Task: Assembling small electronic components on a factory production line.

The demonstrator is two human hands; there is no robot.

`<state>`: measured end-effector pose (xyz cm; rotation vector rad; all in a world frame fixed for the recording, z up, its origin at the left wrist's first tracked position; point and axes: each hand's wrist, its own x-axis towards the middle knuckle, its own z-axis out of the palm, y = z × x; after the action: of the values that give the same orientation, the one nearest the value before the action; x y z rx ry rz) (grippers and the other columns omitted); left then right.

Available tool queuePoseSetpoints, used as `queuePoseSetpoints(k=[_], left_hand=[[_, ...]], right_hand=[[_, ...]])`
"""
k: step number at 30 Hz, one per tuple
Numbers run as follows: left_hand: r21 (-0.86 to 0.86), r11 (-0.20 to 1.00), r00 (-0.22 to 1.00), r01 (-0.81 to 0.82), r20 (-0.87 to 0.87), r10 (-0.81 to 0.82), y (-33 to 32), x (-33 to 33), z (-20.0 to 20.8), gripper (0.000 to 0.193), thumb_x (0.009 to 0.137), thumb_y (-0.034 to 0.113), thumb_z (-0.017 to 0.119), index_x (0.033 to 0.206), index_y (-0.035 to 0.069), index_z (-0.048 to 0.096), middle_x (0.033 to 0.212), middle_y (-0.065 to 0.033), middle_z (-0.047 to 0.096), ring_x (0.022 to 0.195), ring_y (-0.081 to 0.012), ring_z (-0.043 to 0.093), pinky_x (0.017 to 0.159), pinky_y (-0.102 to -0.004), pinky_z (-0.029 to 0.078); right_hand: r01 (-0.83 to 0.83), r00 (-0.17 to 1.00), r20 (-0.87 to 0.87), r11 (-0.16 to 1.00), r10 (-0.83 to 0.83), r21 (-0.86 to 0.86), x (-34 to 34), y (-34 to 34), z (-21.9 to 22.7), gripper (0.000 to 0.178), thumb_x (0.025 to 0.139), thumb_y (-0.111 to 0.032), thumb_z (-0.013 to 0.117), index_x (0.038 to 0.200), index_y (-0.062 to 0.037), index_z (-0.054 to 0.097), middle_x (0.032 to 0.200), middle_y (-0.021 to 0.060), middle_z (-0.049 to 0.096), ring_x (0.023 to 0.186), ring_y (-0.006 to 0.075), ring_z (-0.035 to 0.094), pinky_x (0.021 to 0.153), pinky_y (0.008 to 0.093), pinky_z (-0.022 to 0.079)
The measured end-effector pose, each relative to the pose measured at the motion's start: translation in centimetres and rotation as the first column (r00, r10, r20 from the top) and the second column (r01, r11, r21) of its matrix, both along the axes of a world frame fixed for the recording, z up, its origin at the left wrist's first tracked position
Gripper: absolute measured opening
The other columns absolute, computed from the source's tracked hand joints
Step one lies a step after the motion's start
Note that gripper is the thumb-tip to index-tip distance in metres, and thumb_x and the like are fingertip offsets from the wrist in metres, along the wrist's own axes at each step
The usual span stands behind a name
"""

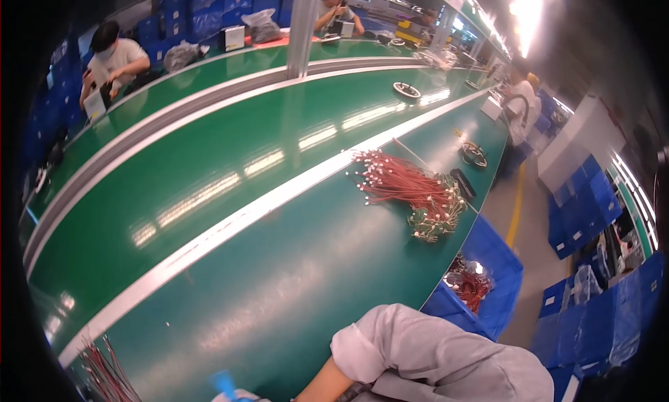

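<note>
My right forearm (pixel 326 382), in a rolled grey sleeve (pixel 432 353), reaches in from the lower right and runs down to the left. The hand itself is cut off by the lower edge. Beside the wrist, a small bright blue piece (pixel 223 383) sticks up next to something pale; I cannot make out what they are. My left hand is out of the picture. A few dark red wires (pixel 108 370) lie at the lower left corner of the bench. Farther right lies a large bundle of red wires (pixel 404 182) with white connectors.
The green workbench (pixel 279 283) borders a long green conveyor (pixel 209 151) carrying a ring-shaped part (pixel 407 90). Another round part (pixel 474 155) lies beyond the wires. A blue bin (pixel 512 276) with red wires stands at the bench's right edge. Other people work across the line and farther along.
</note>
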<state>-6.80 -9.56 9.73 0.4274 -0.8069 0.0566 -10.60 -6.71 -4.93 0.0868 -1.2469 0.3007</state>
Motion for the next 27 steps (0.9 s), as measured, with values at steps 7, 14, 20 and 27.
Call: queuePoseSetpoints(k=[7, 14, 20, 27], left_hand=[[0.031, 0.761, 0.714, 0.648, 0.324, -0.621, 1.0, 1.4, 0.7, 0.03, 0.077, 0.02, 0.047, 0.069, -0.006, 0.058, 0.047, -0.0063, 0.043, 0.033, -0.0168, 0.037, 0.031, -0.0279, 0.025], [0.067, 0.855, 0.791, 0.514, 0.35, -0.502, 1.9, 0.7, -0.3, 0.036, 0.075, 0.027, 0.053, 0.079, -0.007, 0.059, 0.051, -0.0076, 0.048, 0.036, -0.0203, 0.043, 0.034, -0.0281, 0.033], [-0.159, 0.576, 0.597, 0.802, 0.174, -0.783, 0.4, -1.6, -1.1, 0.027, 0.071, 0.013, 0.06, 0.081, -0.012, 0.057, 0.056, -0.0114, 0.053, 0.039, -0.0225, 0.046, 0.039, -0.0293, 0.038], [-0.004, 0.784, 0.757, 0.621, 0.261, -0.599, -0.3, 1.2, 0.5, 0.027, 0.076, 0.014, 0.056, 0.082, -0.013, 0.057, 0.057, -0.0133, 0.055, 0.044, -0.0215, 0.052, 0.039, -0.029, 0.038]], right_hand=[[-0.106, 0.986, -0.135, 0.993, 0.099, -0.049, -5.7, 1.1, -2.8, 0.026, 0.076, -0.024, 0.053, 0.077, 0.0012, 0.057, 0.077, 0.0154, 0.059, 0.069, 0.0288, 0.058, 0.065, 0.0371, 0.045], [-0.124, 0.978, -0.178, 0.989, 0.109, -0.075, -6.6, 0.7, -4.8, 0.027, 0.076, -0.025, 0.052, 0.078, 0.0015, 0.057, 0.078, 0.0157, 0.059, 0.07, 0.0289, 0.058, 0.066, 0.0371, 0.045], [-0.103, 0.975, -0.204, 0.991, 0.084, -0.084, -7.0, 0.6, -6.3, 0.028, 0.077, -0.026, 0.051, 0.079, 0.0017, 0.056, 0.079, 0.016, 0.059, 0.071, 0.0289, 0.058, 0.066, 0.0371, 0.045], [-0.104, 0.965, -0.253, 0.989, 0.076, -0.101, -8.0, 0.6, -7.7, 0.029, 0.077, -0.026, 0.051, 0.081, 0.002, 0.056, 0.081, 0.0164, 0.058, 0.072, 0.0289, 0.058, 0.067, 0.0371, 0.045]])
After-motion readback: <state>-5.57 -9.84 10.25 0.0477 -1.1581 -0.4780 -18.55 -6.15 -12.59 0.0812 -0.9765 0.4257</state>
